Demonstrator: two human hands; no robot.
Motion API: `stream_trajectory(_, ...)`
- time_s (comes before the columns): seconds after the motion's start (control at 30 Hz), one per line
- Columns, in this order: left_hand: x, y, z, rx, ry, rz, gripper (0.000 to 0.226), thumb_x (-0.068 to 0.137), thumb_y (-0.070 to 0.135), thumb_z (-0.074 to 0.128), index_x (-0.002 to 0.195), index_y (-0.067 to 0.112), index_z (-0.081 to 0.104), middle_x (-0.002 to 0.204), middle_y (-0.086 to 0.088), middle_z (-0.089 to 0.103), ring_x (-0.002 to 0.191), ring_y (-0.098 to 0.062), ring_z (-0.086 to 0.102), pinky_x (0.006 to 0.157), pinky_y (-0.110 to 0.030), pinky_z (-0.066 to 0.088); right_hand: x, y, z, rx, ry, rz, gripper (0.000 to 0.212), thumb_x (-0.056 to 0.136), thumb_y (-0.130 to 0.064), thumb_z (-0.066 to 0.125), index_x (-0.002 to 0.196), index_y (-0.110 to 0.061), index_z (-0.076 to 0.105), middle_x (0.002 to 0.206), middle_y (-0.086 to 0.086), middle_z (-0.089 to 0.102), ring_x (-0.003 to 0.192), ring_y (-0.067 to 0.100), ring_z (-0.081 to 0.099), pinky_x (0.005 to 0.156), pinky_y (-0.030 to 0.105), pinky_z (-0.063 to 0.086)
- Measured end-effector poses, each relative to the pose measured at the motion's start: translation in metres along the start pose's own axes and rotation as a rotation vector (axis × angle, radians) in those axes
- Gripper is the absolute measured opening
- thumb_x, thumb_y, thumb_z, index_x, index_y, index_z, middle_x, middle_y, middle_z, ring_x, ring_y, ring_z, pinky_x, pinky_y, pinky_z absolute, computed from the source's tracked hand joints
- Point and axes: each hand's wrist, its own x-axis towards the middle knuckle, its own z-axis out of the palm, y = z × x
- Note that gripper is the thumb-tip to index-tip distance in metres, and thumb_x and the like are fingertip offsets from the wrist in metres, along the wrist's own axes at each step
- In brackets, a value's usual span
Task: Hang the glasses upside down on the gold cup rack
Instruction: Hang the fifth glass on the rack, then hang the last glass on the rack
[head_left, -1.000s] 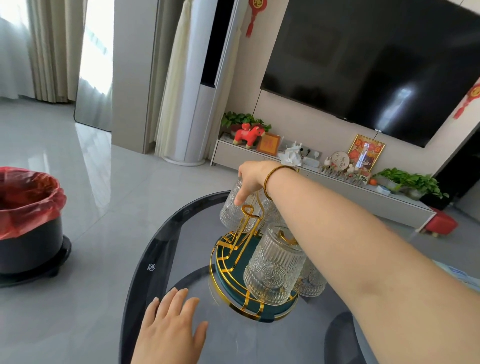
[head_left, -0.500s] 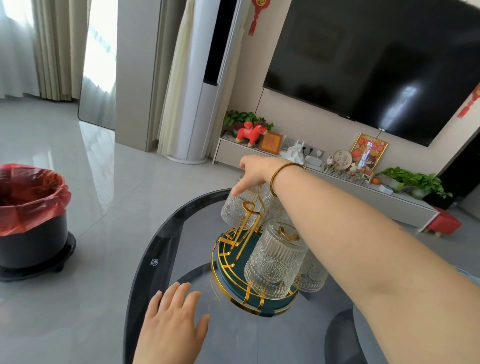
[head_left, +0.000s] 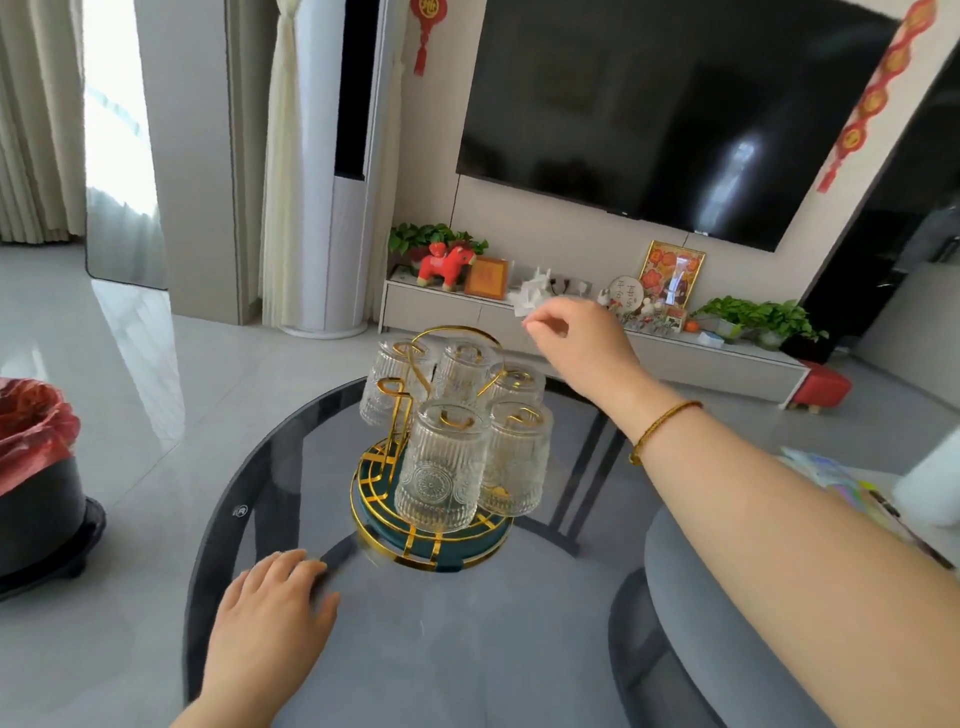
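The gold cup rack (head_left: 415, 395) stands near the middle of the dark glass table (head_left: 467, 649), and five ribbed glasses (head_left: 441, 473) hang on it upside down; one prong on the near left looks bare. The right hand (head_left: 576, 345) hovers just right of the rack's top loop, fingers loosely curled, holding nothing. The left hand (head_left: 270, 618) lies flat and spread on the table, near the rack's base. I judge the glasses heavy-ish, brittle and slick; best gripped round the ribbed body.
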Motion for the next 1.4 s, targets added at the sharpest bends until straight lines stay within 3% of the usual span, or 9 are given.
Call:
stream_trajectory(0.2,-0.020,0.054,0.012,-0.028,-0.121,0.105,0.032,0.091,0.039,0.041,0.121,0.029,0.049,0.134,0.011,0.048,0.128,-0.010,0.039,0.108,-0.027,0.030,-0.097,0.090,-0.020,0.170,0.082,0.298,0.015,0.085,-0.015,0.053,0.091,-0.010,0.066,0.084,-0.003,0.060,0.079,0.010,0.053,0.065,0.015,0.038)
stream_trajectory(0.27,-0.026,0.077,0.022,-0.062,-0.144,0.163,0.032,0.091,0.038,0.043,0.121,0.028,0.049,0.134,0.010,0.048,0.127,-0.010,0.040,0.107,-0.026,0.030,-0.129,0.118,-0.022,0.210,0.140,0.397,0.013,0.085,-0.012,0.053,0.091,-0.009,0.065,0.087,-0.002,0.060,0.082,0.011,0.054,0.071,0.018,0.038)
stream_trajectory(0.47,-0.031,0.127,0.048,-0.035,-0.188,0.241,0.038,0.090,0.038,0.046,0.126,0.024,0.046,0.138,0.005,0.044,0.130,-0.015,0.037,0.108,-0.030,0.029,-0.200,0.185,-0.019,0.332,0.479,0.734,0.012,0.083,-0.013,0.056,0.092,-0.006,0.058,0.088,0.004,0.057,0.088,0.023,0.055,0.074,0.028,0.038)
stream_trajectory(0.57,-0.030,0.132,0.053,-0.004,-0.182,0.230,0.039,0.089,0.038,0.047,0.126,0.024,0.047,0.139,0.003,0.044,0.132,-0.018,0.036,0.111,-0.034,0.027,-0.215,0.220,-0.015,0.255,0.595,0.838,0.036,0.077,-0.012,0.065,0.106,0.002,0.050,0.106,0.018,0.054,0.105,0.031,0.048,0.087,0.038,0.040)
stream_trajectory(0.7,-0.030,0.134,0.054,0.022,-0.183,0.220,0.038,0.087,0.036,0.051,0.122,0.023,0.051,0.137,0.000,0.048,0.130,-0.021,0.040,0.110,-0.037,0.029,-0.212,0.261,-0.013,0.206,0.498,0.987,0.084,0.070,-0.020,0.073,0.135,-0.001,0.024,0.143,0.022,0.032,0.133,0.034,0.024,0.110,0.046,0.025)
stream_trajectory(0.77,-0.030,0.133,0.051,0.020,-0.177,0.201,0.037,0.085,0.033,0.055,0.119,0.020,0.054,0.134,-0.002,0.052,0.127,-0.023,0.043,0.109,-0.040,0.031,-0.206,0.276,-0.012,0.219,0.444,1.010,0.095,0.068,-0.023,0.074,0.139,-0.004,0.014,0.146,0.020,0.027,0.136,0.033,0.021,0.111,0.046,0.025)
stream_trajectory(0.87,-0.028,0.135,0.054,0.033,-0.182,0.169,0.036,0.084,0.032,0.057,0.118,0.019,0.056,0.132,-0.004,0.053,0.126,-0.025,0.045,0.108,-0.042,0.033,-0.194,0.297,-0.009,0.230,0.399,1.033,0.099,0.066,-0.026,0.075,0.140,-0.008,0.011,0.143,0.019,0.033,0.131,0.034,0.032,0.105,0.050,0.034)
stream_trajectory(1.13,-0.025,0.134,0.056,0.017,-0.171,0.137,0.038,0.082,0.031,0.060,0.118,0.019,0.056,0.130,-0.005,0.055,0.124,-0.026,0.047,0.107,-0.045,0.035,-0.177,0.314,-0.001,0.271,0.512,1.046,0.078,0.067,-0.022,0.074,0.128,-0.009,0.028,0.125,0.019,0.052,0.108,0.038,0.054,0.089,0.048,0.048)
stream_trajectory(1.4,-0.026,0.133,0.055,-0.007,-0.151,0.165,0.039,0.084,0.038,0.054,0.121,0.024,0.052,0.135,0.002,0.049,0.129,-0.019,0.042,0.110,-0.037,0.031,-0.185,0.294,-0.004,0.403,0.463,0.867,0.074,0.066,-0.016,0.075,0.125,-0.011,0.031,0.127,0.010,0.049,0.107,0.026,0.052,0.089,0.033,0.043)
